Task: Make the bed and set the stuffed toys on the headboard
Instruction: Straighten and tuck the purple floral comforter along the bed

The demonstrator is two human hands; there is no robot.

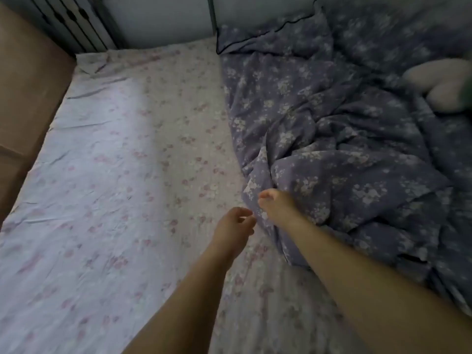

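Observation:
A crumpled blue floral duvet (332, 139) is bunched over the right half of the bed. The pale pink floral sheet (122, 175) lies bare on the left half. My right hand (277, 206) rests on the duvet's left edge, fingers curled into the fabric. My left hand (236, 226) hovers just left of that edge above the sheet, fingers loosely bent and holding nothing. A pale stuffed toy (441, 83) lies on the duvet at the far right, partly cut off by the frame. A pillow (275, 31) in matching blue cloth sits at the top.
A brown padded board (28, 93) runs along the bed's left side. Dark vertical bars (74, 21) and a pale wall (158, 19) stand beyond the far edge.

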